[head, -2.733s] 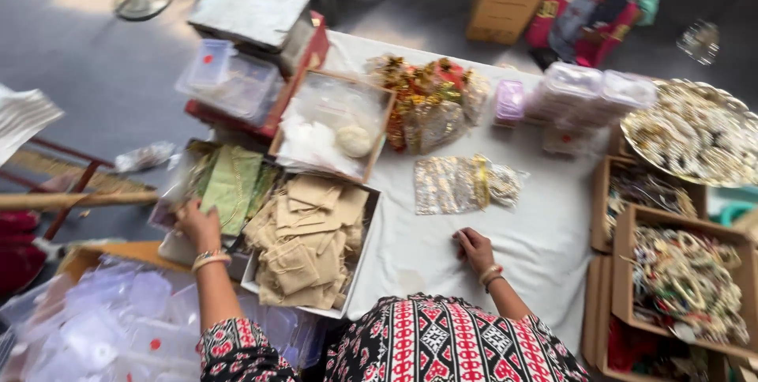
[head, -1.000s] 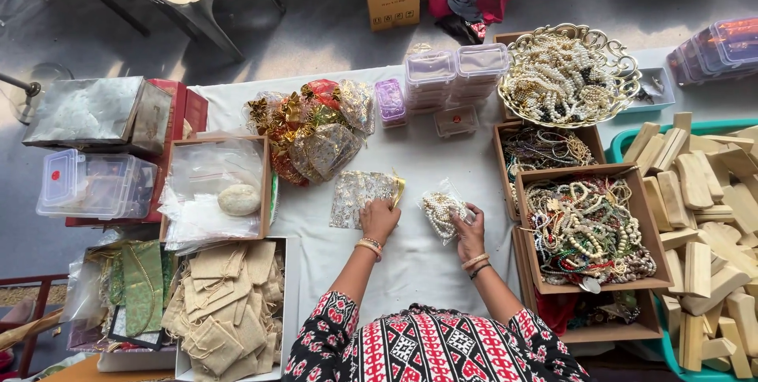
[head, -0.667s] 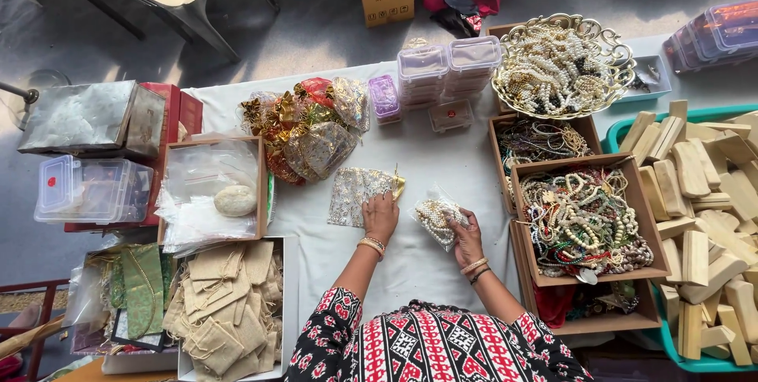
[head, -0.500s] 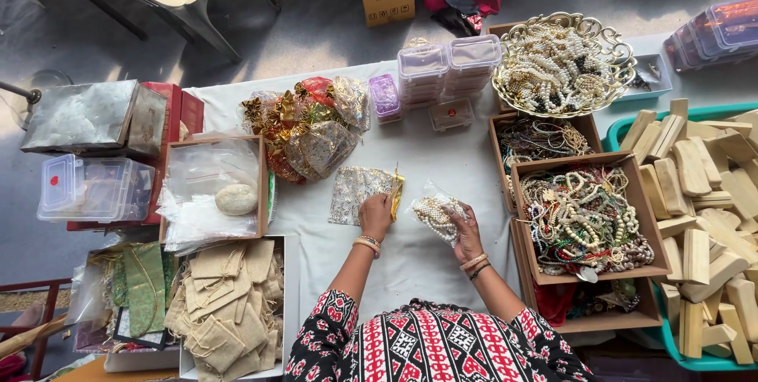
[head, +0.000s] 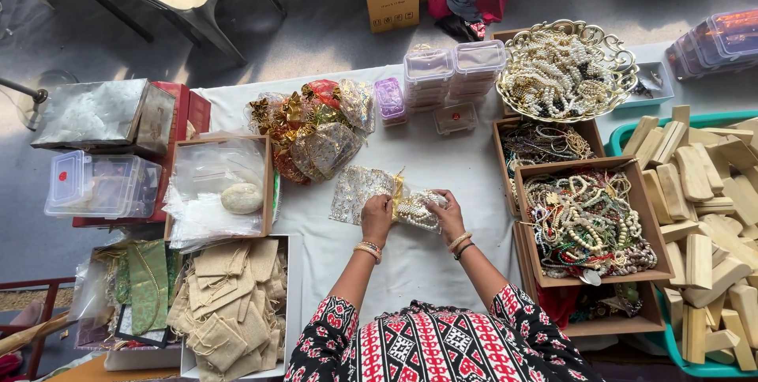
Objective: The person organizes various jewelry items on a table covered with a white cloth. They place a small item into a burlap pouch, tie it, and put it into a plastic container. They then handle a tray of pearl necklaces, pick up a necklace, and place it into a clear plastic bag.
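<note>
- Sheer silver organza pouch [head: 362,192] lies flat on the white desk [head: 466,162], just at 12 o'clock from the left hand [head: 377,214], whose fingers curl down and pinch the pouch's gold-trimmed mouth.
- The right hand [head: 447,210] sits just at 3 o'clock of the left one, fingers bent and closed around a cluster of pearl jewellery [head: 415,210], which bridges the two hands right at the pouch opening.
- Whether the pearls are already partly inside the pouch is hard to tell; the fingers cover the mouth.
- To do this well, I judge the left hand should keep the mouth held wide and slack while the right feeds the strands in gathered, not trailing, so nothing snags the thin fabric or the drawstring.
- Both forearms reach straight out from the body towards 12 o'clock, wrists low near the desk, bangles at each wrist, elbows tucked beside the patterned red, black and white sleeves.
- At 3 o'clock of the hands stands a cardboard box of mixed bead necklaces [head: 586,218]; at 1 o'clock a gilt bowl of pearls [head: 565,70]; at 11 o'clock a heap of red and gold pouches [head: 314,127].
</note>
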